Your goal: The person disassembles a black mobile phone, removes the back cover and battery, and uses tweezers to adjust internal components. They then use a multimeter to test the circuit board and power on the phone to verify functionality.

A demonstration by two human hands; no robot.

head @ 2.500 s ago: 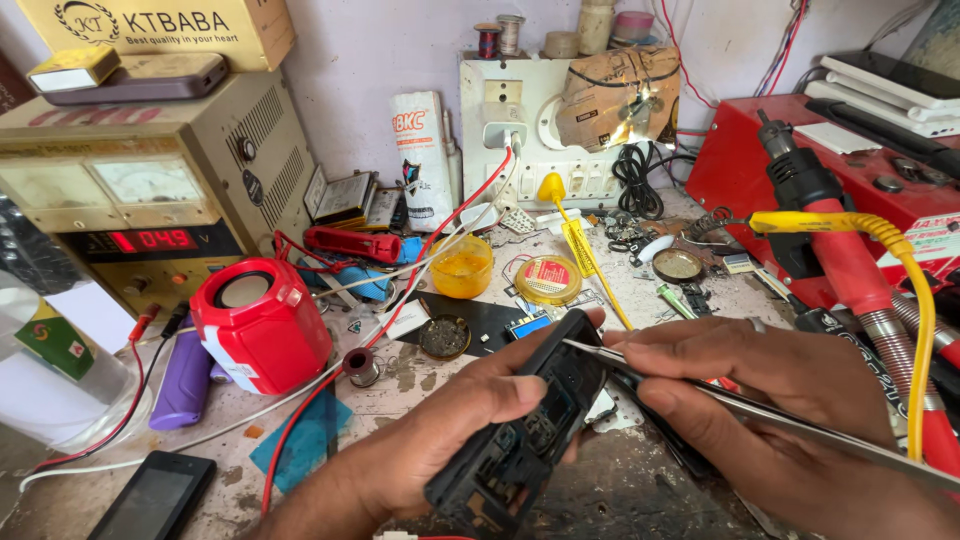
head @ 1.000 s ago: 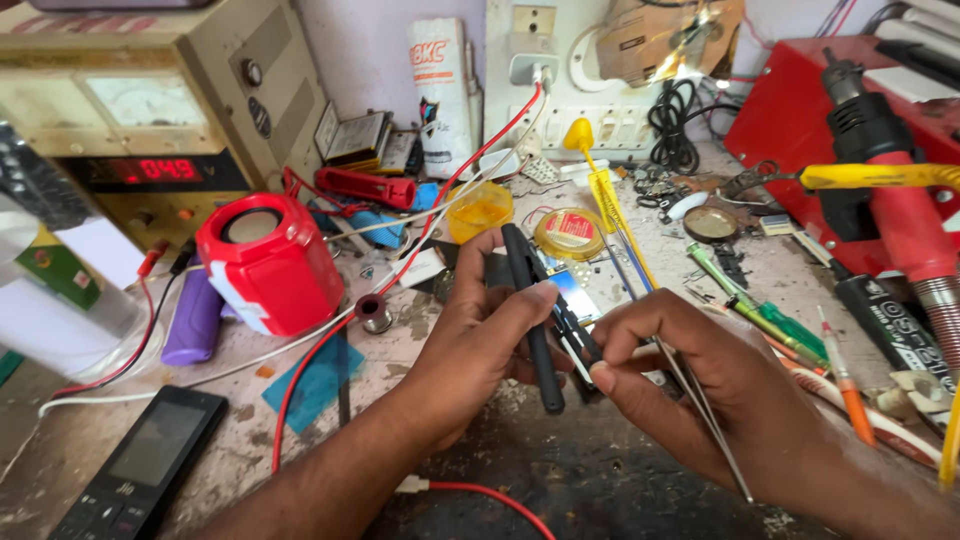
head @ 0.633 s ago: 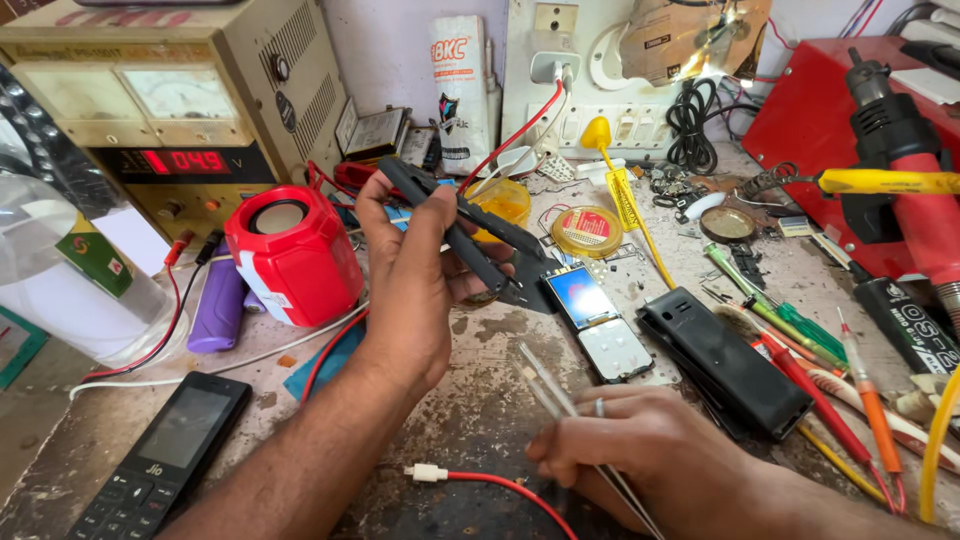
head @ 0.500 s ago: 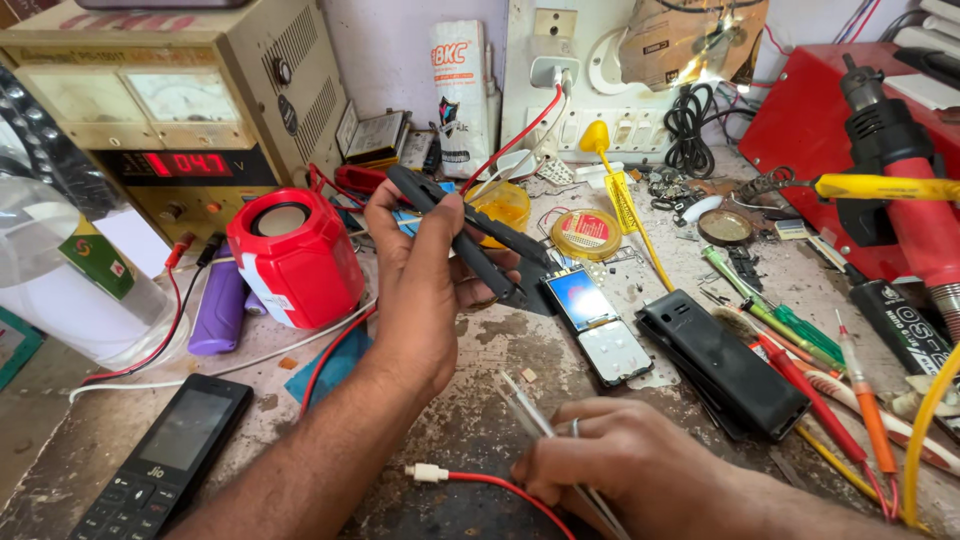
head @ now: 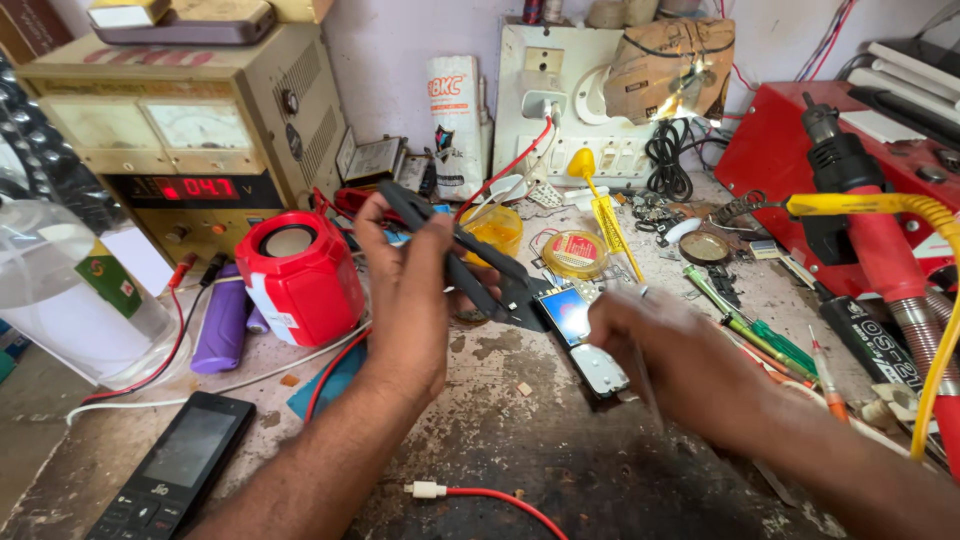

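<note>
Since half a second ago the right hand [head: 680, 365] has swung up from the lower edge to the frame's centre, blurred, and now covers the black handset that lay there; whether it grips anything I cannot tell. Low left, a black keypad phone [head: 180, 465] lies on the tabletop [head: 520, 440]. At centre the left hand [head: 410, 300] pinches a black phone housing [head: 455, 255], tilted, probably for inspection. Beside it lies the phone circuit board [head: 580, 335], screen upward. Further left stands a red speaker [head: 300, 275].
</note>
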